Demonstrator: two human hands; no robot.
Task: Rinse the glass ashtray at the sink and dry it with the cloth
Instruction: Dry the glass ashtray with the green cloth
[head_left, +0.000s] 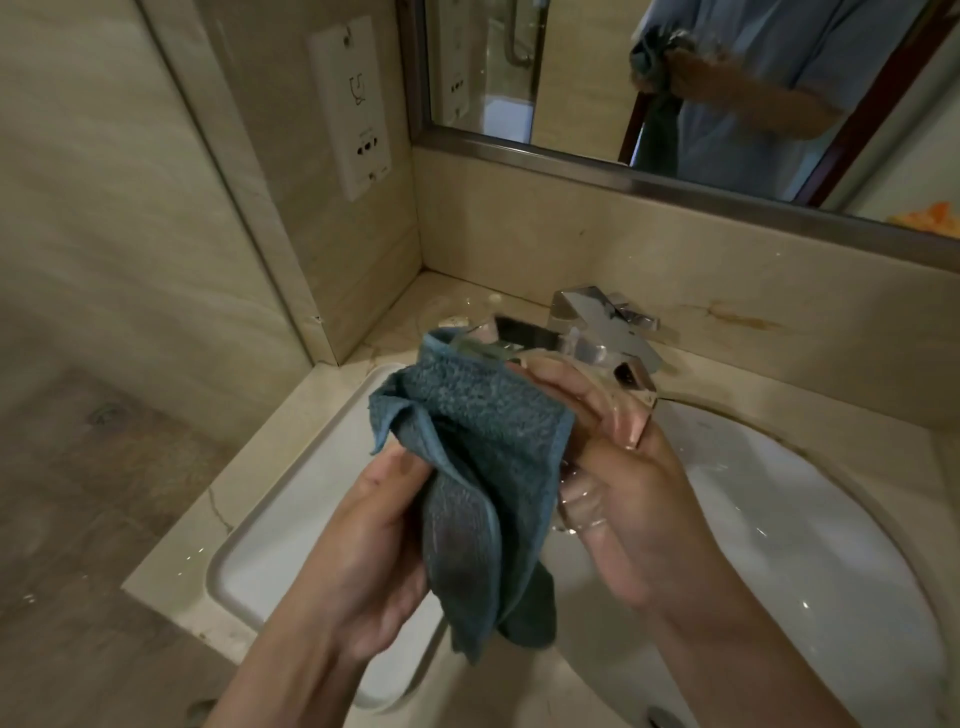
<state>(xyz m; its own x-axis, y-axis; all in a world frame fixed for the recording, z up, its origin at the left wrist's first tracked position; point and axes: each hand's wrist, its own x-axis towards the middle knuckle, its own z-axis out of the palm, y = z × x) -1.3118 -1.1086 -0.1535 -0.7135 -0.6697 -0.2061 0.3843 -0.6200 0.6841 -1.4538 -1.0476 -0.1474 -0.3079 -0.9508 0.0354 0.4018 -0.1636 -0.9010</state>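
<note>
The room is a bathroom finished in beige marble-look wall tiles (130, 208). A stone vanity countertop (779, 384) runs along the back wall and carries brown staining near the backsplash. A white oval basin (779, 545) is set into the countertop at right. A chrome single-lever faucet (608, 317) stands behind the basin. A white rectangular tray (291, 499) lies on the countertop at left. A metal-framed mirror (571, 161) is mounted above the backsplash. A white socket panel (350, 109) is fixed to the side wall beside the mirror. The floor (88, 467) at lower left is brown, with a round drain (106, 414). Lighting is dim and warm.
</note>
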